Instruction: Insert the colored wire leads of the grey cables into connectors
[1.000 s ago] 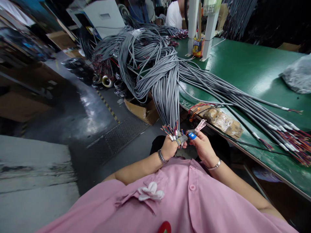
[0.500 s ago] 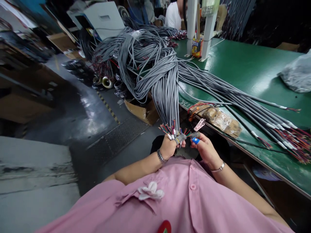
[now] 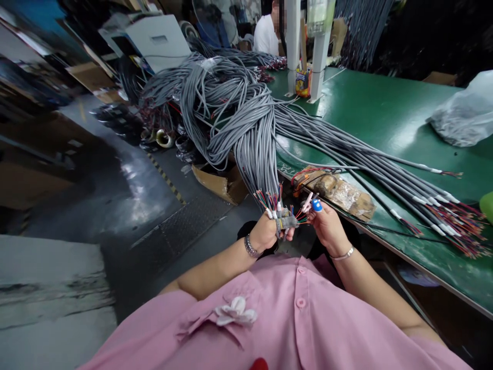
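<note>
Shirt (image 3: 304,334): pink, nearest of all, with a white flower (image 3: 235,312) on the chest.
Left hand (image 3: 265,232): off the counter's near edge, a band (image 3: 252,246) round its wrist; the fingers are closed around the ends of many grey cables (image 3: 256,154), whose white collars and bare tips poke up above the grip.
Sleeve (image 3: 285,222): grey with a yellow stripe, at the left thumb; I cannot tell whether it covers the thumb or a cable.
Wires (image 3: 302,220): thin, red and green among them, fanning from the sleeve across the gap between the hands.
Right hand (image 3: 327,228): a blue cap (image 3: 316,205) on the thumb; fingers drawn narrow at the far tips of the wires, though I cannot tell whether they pinch them.
Clip (image 3: 307,203): pink, just beside the right fingers; touching or not is unclear.
Block (image 3: 346,198): taped, on the counter's near edge.
Carton (image 3: 210,180): open, on the floor beside the hanging cables.
Counter (image 3: 385,118): green, its left end buried under a heap (image 3: 215,82) from which the held cables drop.
Second bunch (image 3: 370,167): slants over the counter toward the near edge, stripped ends spread at the right.
Bag (image 3: 462,118): plastic, beyond those ends.
Packet (image 3: 303,83): against white posts (image 3: 319,67), toward the counter's far edge.
Person (image 3: 265,33): in white, farther back.
</note>
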Tool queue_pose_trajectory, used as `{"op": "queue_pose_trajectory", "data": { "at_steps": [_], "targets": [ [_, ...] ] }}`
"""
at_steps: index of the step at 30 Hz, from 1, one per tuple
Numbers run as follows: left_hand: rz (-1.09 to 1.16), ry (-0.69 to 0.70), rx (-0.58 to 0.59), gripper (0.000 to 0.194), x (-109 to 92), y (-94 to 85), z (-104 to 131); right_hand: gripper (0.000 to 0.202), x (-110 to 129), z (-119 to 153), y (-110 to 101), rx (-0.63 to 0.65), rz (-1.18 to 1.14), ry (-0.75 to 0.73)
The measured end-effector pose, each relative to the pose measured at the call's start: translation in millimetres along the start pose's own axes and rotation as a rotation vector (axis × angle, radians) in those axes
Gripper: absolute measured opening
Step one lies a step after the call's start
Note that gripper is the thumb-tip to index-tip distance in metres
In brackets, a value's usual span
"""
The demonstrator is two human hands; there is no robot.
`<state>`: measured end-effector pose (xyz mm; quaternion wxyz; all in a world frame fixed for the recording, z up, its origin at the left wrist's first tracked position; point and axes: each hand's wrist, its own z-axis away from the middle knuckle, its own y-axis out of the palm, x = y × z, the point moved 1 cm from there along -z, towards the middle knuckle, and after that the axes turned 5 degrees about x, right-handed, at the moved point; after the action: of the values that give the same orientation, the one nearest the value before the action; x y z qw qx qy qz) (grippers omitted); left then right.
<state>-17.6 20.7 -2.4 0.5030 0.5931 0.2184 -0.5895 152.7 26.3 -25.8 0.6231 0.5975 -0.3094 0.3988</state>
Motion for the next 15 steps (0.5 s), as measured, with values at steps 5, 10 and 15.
{"op": "queue_pose_trajectory", "data": {
  "at_steps": [5, 10, 15],
  "targets": [
    [0.002, -0.011, 0.038, 0.036, 0, 1.9, -5, 0.049, -11, -6, 5, -0.09, -0.043, -0.072],
    [0.005, -0.02, 0.043, 0.034, 4, 1.6, -9, 0.048, -11, -13, 9, 0.011, -0.272, 0.058],
    [-0.011, -0.014, 0.039, 0.033, 6, 1.9, -11, 0.044, -10, -15, 12, -0.025, -0.269, 0.027]
  ]
}}
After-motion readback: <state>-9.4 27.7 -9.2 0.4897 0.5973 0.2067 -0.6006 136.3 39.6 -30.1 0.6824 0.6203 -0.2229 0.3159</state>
